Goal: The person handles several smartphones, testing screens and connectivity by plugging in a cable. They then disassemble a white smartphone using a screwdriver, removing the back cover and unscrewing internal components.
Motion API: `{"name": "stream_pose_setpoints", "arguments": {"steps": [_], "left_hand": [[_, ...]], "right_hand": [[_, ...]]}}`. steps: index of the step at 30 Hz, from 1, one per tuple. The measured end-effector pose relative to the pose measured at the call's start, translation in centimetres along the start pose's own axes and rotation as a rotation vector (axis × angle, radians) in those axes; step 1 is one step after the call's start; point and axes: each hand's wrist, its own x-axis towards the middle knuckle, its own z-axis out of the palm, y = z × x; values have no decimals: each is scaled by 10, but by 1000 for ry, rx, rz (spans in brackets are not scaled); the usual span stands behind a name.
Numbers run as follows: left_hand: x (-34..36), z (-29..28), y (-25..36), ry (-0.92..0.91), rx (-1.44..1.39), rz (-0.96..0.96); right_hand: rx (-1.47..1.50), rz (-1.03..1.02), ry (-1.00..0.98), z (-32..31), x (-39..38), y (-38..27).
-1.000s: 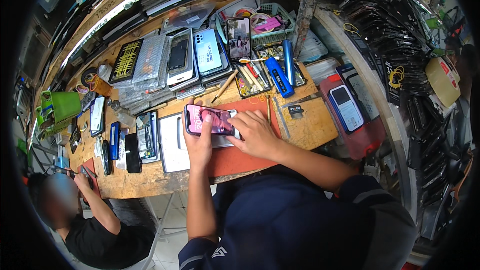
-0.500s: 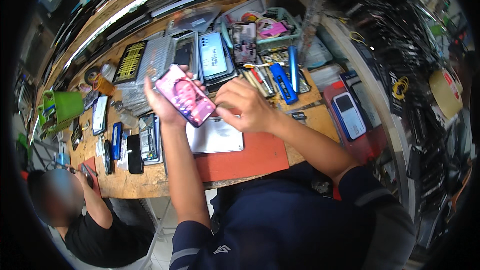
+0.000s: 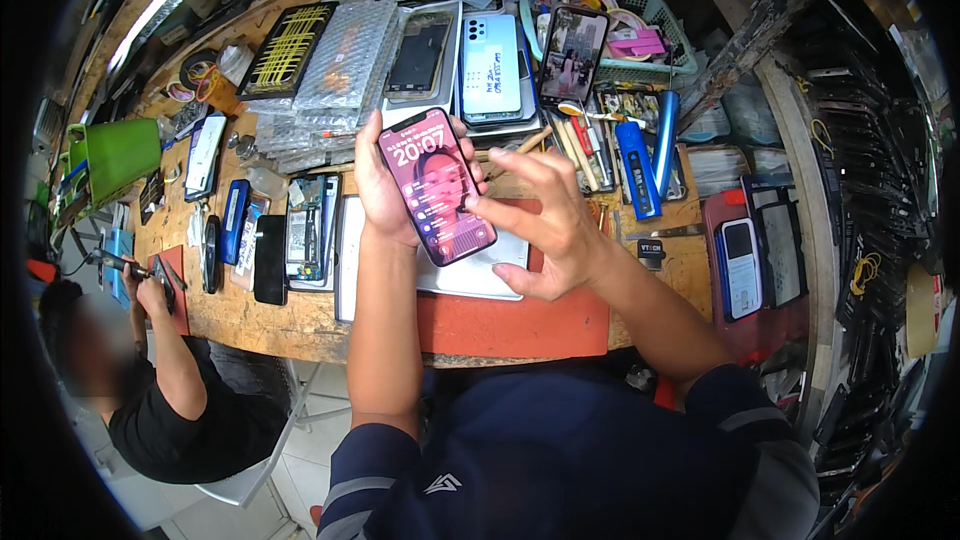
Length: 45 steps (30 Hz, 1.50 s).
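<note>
Near the middle of the frame, the left hand (image 3: 385, 195) is holding a phone (image 3: 432, 180), its fingers curling around both long edges and the lit pink screen facing up. The right hand (image 3: 555, 220) is hovering at the screen's right edge, fingers spreading apart; whether a fingertip is touching the glass, I cannot tell. Below them, a silver flat device (image 3: 465, 278) is lying on a red mat (image 3: 520, 330), and the phone and both hands are hiding parts of it.

At upper center, a light blue phone (image 3: 490, 65) is resting on a stack, and a second lit phone (image 3: 572, 55) is leaning before a pale green basket (image 3: 655, 18). Bubble-wrapped packs (image 3: 345, 55) are piling up at upper left. Right of center, a blue tool (image 3: 638, 170) is lying beside a blue cylinder (image 3: 666, 140). Left of center, an opened phone (image 3: 303, 230) is lying beside a black phone (image 3: 270, 258). At lower left, a co-worker (image 3: 195, 390) is sitting at the bench.
</note>
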Motion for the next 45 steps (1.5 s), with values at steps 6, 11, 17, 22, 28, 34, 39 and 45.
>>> {"name": "stream_pose_setpoints", "arguments": {"steps": [6, 11, 17, 22, 28, 34, 39, 45], "left_hand": [[-3, 2, -5, 9, 5, -24], [-2, 1, -4, 8, 42, -2], [0, -2, -6, -6, 8, 8], [2, -3, -7, -44, -3, 1], [2, -4, -5, -8, 16, -11], [-1, -2, -3, -24, -26, -7], [0, -1, -4, -16, -4, -2], [0, -3, -6, -42, -57, -12]], "right_hand": [[-21, 21, 15, -7, -3, 3], [43, -16, -2, -4, -4, -5], [129, -33, -60, 5, -3, -19], [152, -39, -72, 8, -2, -20], [101, -28, -16, 2, -4, -15], [-34, -25, 70, -5, -5, -4], [4, -6, -8, 2, -4, -11], [91, -60, -84, 4, -2, -16]]}}
